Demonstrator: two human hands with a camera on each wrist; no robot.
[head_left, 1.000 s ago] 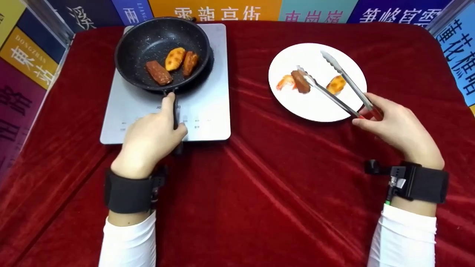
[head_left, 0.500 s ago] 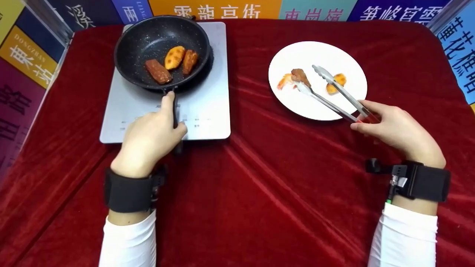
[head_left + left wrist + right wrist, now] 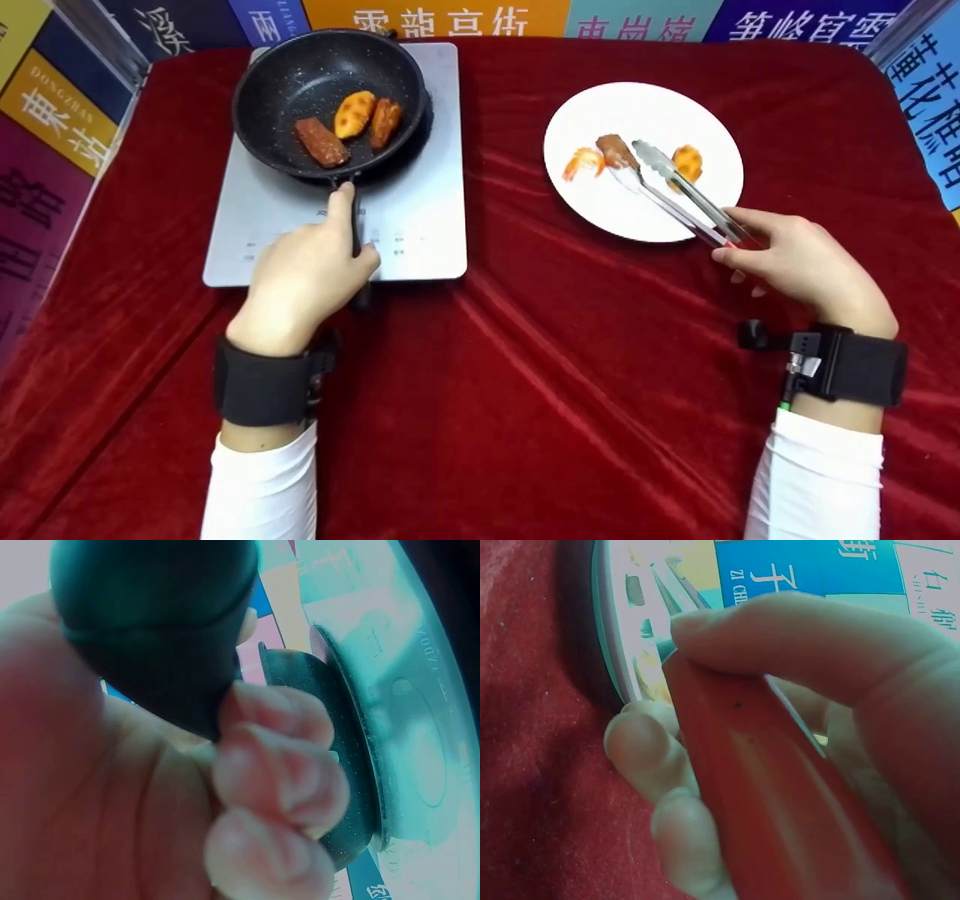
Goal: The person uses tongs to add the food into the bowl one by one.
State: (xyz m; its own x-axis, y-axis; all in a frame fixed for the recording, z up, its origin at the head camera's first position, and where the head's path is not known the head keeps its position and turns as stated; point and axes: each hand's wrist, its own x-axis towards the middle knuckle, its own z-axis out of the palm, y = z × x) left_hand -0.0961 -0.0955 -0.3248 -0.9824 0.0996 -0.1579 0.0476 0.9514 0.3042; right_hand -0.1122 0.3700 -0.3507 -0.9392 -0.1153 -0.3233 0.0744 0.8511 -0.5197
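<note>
In the head view my left hand (image 3: 304, 266) grips the black handle of a frying pan (image 3: 300, 94); the left wrist view has the curled fingers (image 3: 281, 772) round that handle (image 3: 150, 622). Three pieces of food lie in the pan: a brown strip (image 3: 322, 142), a spotted yellow piece (image 3: 354, 115) and a reddish-brown chunk (image 3: 385, 124). My right hand (image 3: 795, 255) holds metal tongs (image 3: 705, 202) by their red handles (image 3: 765, 780). The tongs' tips are over a white plate (image 3: 581, 112), one touching or beside a brown piece (image 3: 616, 150). A shrimp (image 3: 583, 163) and another spotted yellow piece (image 3: 687, 165) flank it.
Beneath the pan is a silver induction cooker (image 3: 424, 232), left of the plate. A wrinkled dark red cloth (image 3: 525, 375) covers the table. Coloured panels with large characters (image 3: 450, 19) stand along the back and sides.
The tongs' arms have drawn closer together. The brown piece has shifted right, apart from the shrimp. My left hand and the pan stay in place.
</note>
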